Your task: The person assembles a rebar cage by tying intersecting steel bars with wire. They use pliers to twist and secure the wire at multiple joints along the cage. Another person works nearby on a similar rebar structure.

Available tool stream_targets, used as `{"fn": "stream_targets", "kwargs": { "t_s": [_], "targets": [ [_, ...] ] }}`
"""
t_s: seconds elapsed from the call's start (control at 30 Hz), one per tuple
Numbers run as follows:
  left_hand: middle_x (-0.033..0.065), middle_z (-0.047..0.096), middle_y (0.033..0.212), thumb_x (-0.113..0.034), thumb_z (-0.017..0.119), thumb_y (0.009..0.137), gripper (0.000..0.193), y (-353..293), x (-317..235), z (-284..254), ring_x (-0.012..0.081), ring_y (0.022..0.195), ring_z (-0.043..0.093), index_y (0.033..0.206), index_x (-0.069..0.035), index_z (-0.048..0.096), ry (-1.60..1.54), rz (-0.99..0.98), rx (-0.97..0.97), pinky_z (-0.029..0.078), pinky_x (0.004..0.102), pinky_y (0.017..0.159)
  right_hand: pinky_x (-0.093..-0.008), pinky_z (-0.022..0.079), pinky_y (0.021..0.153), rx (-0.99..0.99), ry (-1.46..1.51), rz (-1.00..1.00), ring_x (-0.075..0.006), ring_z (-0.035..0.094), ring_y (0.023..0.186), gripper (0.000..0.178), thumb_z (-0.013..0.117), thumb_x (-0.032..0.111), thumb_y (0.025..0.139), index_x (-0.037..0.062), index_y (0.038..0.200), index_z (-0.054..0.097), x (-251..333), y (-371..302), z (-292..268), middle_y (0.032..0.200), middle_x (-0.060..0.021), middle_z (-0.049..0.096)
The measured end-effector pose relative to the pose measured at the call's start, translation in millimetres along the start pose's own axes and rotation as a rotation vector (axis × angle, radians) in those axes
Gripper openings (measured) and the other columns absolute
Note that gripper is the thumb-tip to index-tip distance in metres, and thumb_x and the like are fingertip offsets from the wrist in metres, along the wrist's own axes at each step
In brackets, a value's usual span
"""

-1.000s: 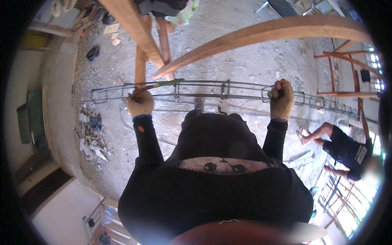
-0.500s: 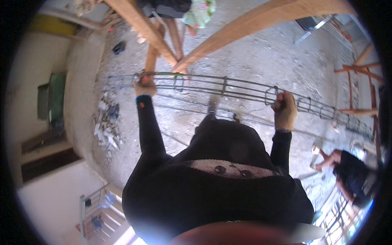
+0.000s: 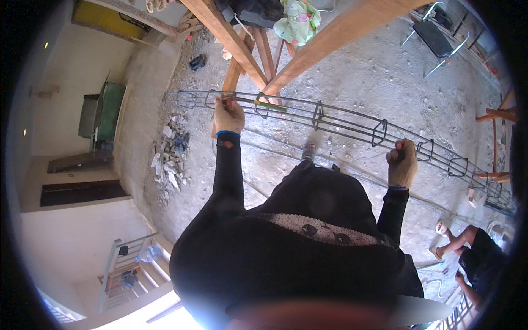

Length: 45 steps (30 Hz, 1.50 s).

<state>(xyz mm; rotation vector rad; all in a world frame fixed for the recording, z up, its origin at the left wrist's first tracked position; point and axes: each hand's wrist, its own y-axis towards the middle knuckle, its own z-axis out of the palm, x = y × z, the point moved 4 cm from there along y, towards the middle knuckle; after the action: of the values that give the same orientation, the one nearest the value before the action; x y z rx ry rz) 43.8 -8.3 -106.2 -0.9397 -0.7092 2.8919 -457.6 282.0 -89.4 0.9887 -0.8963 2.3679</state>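
A long, narrow rebar cage (image 3: pixel 317 116), made of thin dark rods tied with square stirrups, stretches across in front of me from the left to the far right. My left hand (image 3: pixel 229 118), in a pale work glove, is closed around the cage near its left end. Also gloved, my right hand (image 3: pixel 403 165) is closed at the cage's near rod, between two stirrups; its fingertips are partly hidden. A thin green strip (image 3: pixel 270 107) lies along the cage just right of my left hand.
Wooden beams (image 3: pixel 330 41) meet beyond the cage. Rubble (image 3: pixel 171 159) lies on the left of the rough floor. Long rods (image 3: pixel 352 168) lie near my feet. A black chair (image 3: pixel 434 38) stands at far right. Another person (image 3: pixel 478 247) sits at lower right.
The view has shifted, so the scene sits further right and lower. My right hand now meets the cage beyond a stirrup, at its near rod. My left hand stays near the left end.
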Motion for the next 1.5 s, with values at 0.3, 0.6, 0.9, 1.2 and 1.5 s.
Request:
{"fn": "stream_targets", "kwargs": {
  "t_s": [0.3,0.6,0.9,1.2,1.5],
  "targets": [
    [0.0137,0.075,0.103,-0.035,0.053,0.110,0.039,-9,107,-74,0.0245,0.096,0.074,0.116,0.001,0.067,-0.236,-0.194,-0.035,0.066,0.0347,0.084,-0.0274,0.038,0.056,-0.072,-0.055,-0.044,-0.0078,0.044,0.060,0.024,0.060,0.029,0.104,0.0099,0.090,0.060,-16,-15,-18,0.077,0.0014,0.051],
    [0.0082,0.067,0.098,-0.049,0.061,0.104,0.039,43,178,-46,0.0249,0.091,0.068,0.108,-0.011,0.066,-0.272,-0.524,0.056,0.058,0.0483,0.081,-0.0301,0.036,0.046,-0.130,-0.083,-0.166,-0.0100,0.047,0.054,0.021,0.062,0.026,0.099,0.0084,0.087,0.062,-70,41,-65,0.071,-0.0018,0.058],
    [-0.0026,0.057,0.068,-0.047,0.059,0.100,0.040,65,171,-95,0.0184,0.067,0.059,0.077,-0.014,0.063,-0.232,-0.635,-0.074,0.052,0.0428,0.065,-0.0301,0.045,0.045,-0.063,0.050,-0.142,-0.0105,0.051,0.053,0.024,0.064,0.034,0.100,0.0117,0.098,0.055,-52,19,-25,0.070,0.0019,0.053],
    [0.0005,0.061,0.079,-0.055,0.067,0.090,0.041,37,170,-95,0.0204,0.081,0.061,0.085,-0.015,0.065,-0.155,-0.552,-0.015,0.051,0.0444,0.081,-0.0320,0.051,0.060,-0.079,-0.016,-0.081,-0.0141,0.057,0.067,0.019,0.062,0.028,0.099,0.0095,0.098,0.064,-8,-15,-13,0.083,-0.0004,0.057],
    [0.0036,0.069,0.079,-0.070,0.056,0.096,0.062,-30,168,-55,0.0236,0.074,0.067,0.089,-0.009,0.067,-0.221,-0.559,-0.287,0.056,0.0434,0.074,-0.0312,0.042,0.070,0.229,0.670,-0.110,-0.0112,0.047,0.072,0.016,0.055,0.028,0.110,0.0125,0.107,0.059,6,-24,-14,0.092,0.0006,0.055]
  ]
}}
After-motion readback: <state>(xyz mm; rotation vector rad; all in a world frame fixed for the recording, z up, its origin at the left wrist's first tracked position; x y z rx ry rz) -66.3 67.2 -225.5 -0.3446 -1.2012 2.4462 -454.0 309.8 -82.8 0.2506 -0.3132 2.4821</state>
